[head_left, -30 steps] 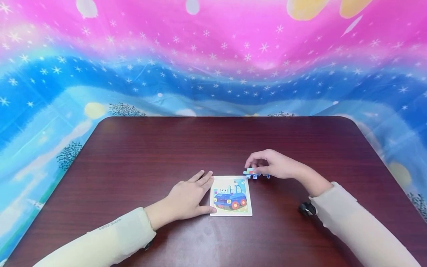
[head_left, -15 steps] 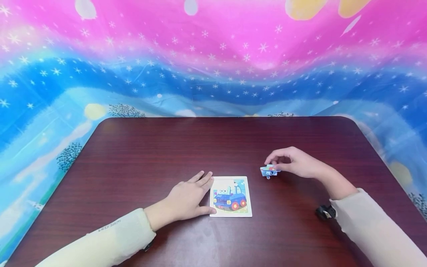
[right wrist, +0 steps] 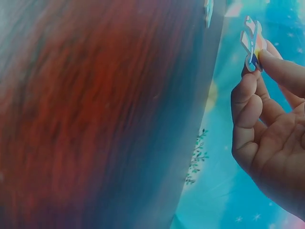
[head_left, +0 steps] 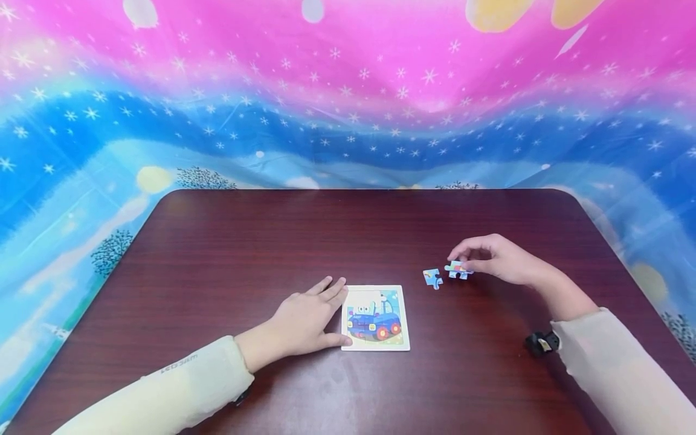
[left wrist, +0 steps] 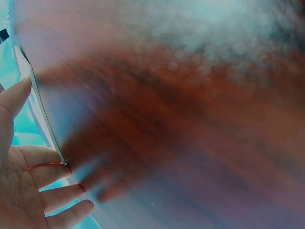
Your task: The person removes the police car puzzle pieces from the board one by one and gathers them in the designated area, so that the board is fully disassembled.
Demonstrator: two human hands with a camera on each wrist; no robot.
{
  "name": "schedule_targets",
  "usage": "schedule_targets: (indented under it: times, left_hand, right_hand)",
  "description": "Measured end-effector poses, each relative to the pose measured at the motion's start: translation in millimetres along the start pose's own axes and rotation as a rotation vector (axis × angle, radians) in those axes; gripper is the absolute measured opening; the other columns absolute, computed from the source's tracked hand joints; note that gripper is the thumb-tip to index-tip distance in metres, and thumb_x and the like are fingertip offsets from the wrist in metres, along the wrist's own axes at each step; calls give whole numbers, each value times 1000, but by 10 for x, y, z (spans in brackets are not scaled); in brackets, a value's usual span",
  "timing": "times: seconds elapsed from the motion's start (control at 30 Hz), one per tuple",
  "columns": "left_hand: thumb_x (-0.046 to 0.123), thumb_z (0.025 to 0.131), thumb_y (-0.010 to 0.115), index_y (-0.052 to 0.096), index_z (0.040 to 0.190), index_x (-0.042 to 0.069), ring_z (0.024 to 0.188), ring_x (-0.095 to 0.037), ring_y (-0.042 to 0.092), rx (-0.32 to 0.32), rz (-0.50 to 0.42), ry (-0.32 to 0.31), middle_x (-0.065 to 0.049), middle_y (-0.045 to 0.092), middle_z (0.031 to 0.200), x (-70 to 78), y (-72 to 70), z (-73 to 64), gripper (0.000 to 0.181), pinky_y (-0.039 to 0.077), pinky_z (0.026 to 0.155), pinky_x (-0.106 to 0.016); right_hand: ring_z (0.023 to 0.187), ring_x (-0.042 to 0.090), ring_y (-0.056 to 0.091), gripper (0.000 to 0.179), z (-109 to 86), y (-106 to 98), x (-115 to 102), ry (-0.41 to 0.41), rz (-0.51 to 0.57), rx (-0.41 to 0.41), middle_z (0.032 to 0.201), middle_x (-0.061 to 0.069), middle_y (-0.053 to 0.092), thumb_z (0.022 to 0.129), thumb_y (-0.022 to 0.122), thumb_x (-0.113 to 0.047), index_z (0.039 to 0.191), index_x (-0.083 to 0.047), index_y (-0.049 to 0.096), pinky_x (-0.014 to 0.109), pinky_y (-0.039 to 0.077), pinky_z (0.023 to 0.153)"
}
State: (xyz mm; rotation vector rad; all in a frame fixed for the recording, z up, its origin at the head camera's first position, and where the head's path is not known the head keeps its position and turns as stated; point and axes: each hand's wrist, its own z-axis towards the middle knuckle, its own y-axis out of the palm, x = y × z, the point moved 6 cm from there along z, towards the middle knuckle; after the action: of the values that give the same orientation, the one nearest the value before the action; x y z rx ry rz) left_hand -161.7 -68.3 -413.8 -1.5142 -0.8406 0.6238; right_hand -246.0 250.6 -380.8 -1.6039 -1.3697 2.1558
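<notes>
Fingers of the right hand (head_left: 505, 260) pinch a blue-and-red jigsaw piece (head_left: 455, 269) near a light-blue jigsaw piece (head_left: 431, 278), the white-framed square puzzle (head_left: 380, 347), seemingly complete but for its pale upper left, touched by the straight-fingered left hand (head_left: 304, 320) on the brown wood-grain tabletop (head_left: 304, 241).

Head view: bright, evenly lit and mostly sharp.
Desk (head_left: 337, 393): soft whitish glare toward the bottom, faint shadow below the right hand (head_left: 502, 260).
Left wrist view: teal-tinted; pale glare across the top, wood grain blurred, a dark finger-shaped smudge beside the left hand (left wrist: 28, 186), shadow or reflection unclear.
Right wrist view: bluish, dimmer, desk streaked and out of focus; hand sharper, palm shaded.
</notes>
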Motion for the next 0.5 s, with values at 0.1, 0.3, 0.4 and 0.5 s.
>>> schedule_targets:
  times: [0.1,0.3,0.4,0.5]
  left_hand:
    - [71,83,61,46,149,8,146,-27,40,3,4,3,-6,41,158,-2,3,0,92,58,86,-46]
    - [72,83,60,45,150,9,147,-26,39,-5,7,0,-6,40,159,-3,8,4,93,57,88,-48]
    - [72,83,60,45,150,9,147,-26,39,-2,7,-1,-5,40,158,-2,0,0,93,57,87,-48]
    - [72,83,61,46,149,8,146,-27,39,4,5,-1,-6,41,158,-1,-4,-7,93,57,87,-49]
  right_hand:
    - [80,7,59,25,-1,-3,66,-7,17,2,90,-2,71,89,66,5,107,-10,74,22,48,70]
    - [78,10,58,25,3,20,172,5,47,-33,84,0,68,88,65,7,107,-6,73,23,47,67]
    - [77,10,58,24,15,35,202,21,49,-56,84,1,67,88,66,7,107,-6,73,23,47,66]
    - [76,9,57,24,34,52,217,48,55,-75,84,2,66,88,67,6,107,-6,73,22,47,66]
